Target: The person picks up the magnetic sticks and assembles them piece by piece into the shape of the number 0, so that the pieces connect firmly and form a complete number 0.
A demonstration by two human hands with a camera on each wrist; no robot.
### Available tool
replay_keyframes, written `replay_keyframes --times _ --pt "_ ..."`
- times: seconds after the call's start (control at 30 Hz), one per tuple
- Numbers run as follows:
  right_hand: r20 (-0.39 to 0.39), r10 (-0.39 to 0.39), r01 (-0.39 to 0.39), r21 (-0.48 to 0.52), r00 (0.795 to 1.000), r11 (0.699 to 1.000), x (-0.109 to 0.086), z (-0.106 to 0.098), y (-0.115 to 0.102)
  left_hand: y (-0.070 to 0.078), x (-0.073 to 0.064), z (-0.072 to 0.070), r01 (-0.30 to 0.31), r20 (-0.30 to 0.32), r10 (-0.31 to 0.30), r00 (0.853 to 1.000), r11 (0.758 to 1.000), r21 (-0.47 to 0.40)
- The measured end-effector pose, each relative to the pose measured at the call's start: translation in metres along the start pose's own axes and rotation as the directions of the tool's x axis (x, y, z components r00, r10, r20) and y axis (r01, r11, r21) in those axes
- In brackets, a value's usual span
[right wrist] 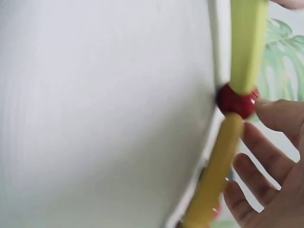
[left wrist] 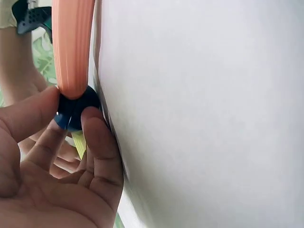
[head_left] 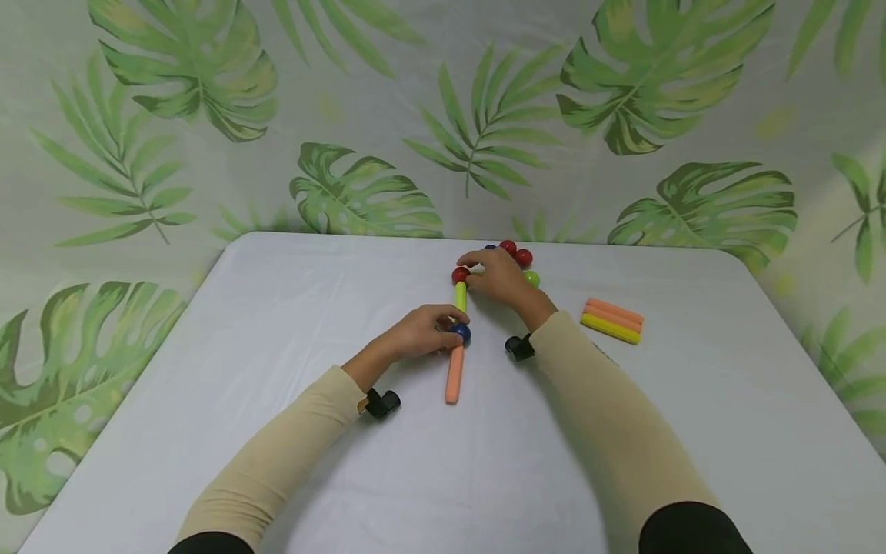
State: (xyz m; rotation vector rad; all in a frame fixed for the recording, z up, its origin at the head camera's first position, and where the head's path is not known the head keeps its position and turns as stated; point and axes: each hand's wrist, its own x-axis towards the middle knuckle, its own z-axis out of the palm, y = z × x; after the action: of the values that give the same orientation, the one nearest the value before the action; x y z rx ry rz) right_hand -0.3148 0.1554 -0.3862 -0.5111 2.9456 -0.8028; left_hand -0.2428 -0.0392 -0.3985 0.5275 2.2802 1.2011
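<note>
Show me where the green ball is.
In the head view, the green ball sits right of centre towards the far edge of the table, close by the right hand and just below a red ball.

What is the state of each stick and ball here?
Glossy blue ball: pinched by left hand
Glossy red ball: at right hand, grip unclear
Ridged orange stick: touching pinched blue ball
Lime-yellow stick: between those balls
Amber-yellow stick: against that red ball
Two orange sticks, bright-yellow stick: side by side
Far red balls: close together
Shiny green ball: partly hidden
Far blue ball: mostly hidden
</note>
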Motion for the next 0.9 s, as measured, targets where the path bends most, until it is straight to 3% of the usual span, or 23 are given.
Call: replay_keyframes --times 0.17,0.33,0.43,0.7,0.9 --pt "-0.063 0.015 -0.014 0.008 0.998 1.000 -0.011 -0.037 0.012 -0.002 0.001 -0.003 -0.005 0.041 0.005 0.999 1.000 0.010" --pt "-0.164 0.085 -0.075 0.069 0.983 0.995 -0.024 -0.078 0.049 -0.005 0.001 -0.006 -0.022 0.060 0.020 0.998 0.999 0.044" --pt "-0.174 0.130 -0.116 0.087 0.976 0.989 -0.030 -0.090 0.069 -0.006 0.001 -0.007 -0.020 0.065 0.017 0.998 0.998 0.052" --pt "-0.039 0.198 -0.196 0.055 0.979 0.979 -0.026 -0.074 0.089 -0.002 0.003 -0.009 0.004 0.087 -0.008 0.996 0.999 0.052" --pt "0.004 0.224 -0.222 0.119 0.975 0.968 -0.016 -0.056 0.091 -0.001 0.006 -0.007 -0.001 0.098 -0.004 0.995 0.999 0.054"
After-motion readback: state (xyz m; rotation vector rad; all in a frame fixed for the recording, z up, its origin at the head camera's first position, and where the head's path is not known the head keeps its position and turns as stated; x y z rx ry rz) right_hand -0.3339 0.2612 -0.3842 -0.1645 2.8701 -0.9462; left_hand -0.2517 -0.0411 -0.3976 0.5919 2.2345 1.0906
